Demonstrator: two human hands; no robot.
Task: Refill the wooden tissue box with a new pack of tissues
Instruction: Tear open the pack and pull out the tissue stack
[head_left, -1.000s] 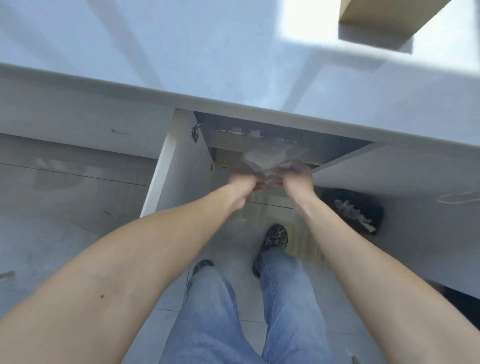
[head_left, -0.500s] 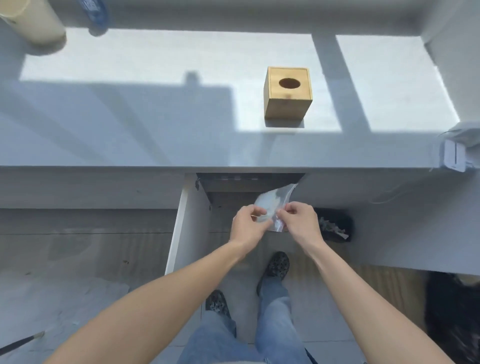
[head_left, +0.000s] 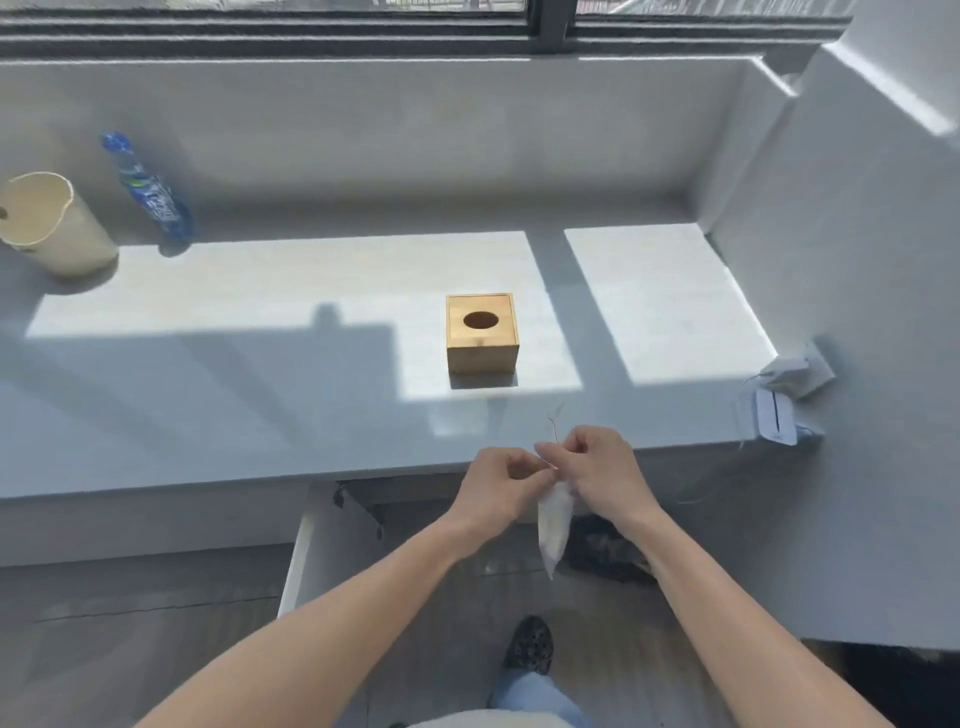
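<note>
The wooden tissue box (head_left: 482, 335) stands upright on the white countertop (head_left: 260, 405), with a round hole in its lid. A translucent plastic tissue pack (head_left: 554, 525) hangs down in front of the counter's edge. My left hand (head_left: 506, 480) and my right hand (head_left: 597, 467) both pinch its top end, close together. A thin strip of plastic sticks up from my right fingers. The pack is below and slightly right of the box, well apart from it.
A cream cup (head_left: 49, 223) and a blue-capped water bottle (head_left: 150, 195) stand at the far left. A white device with cables (head_left: 779, 410) sits at the counter's right edge. Below the counter a cabinet door (head_left: 296, 561) stands open. A dark bin (head_left: 602, 551) sits on the floor.
Both hands have lifted the tissue pack out of the cabinet up to the counter's edge. The head has tilted up, bringing the counter and window into view.
</note>
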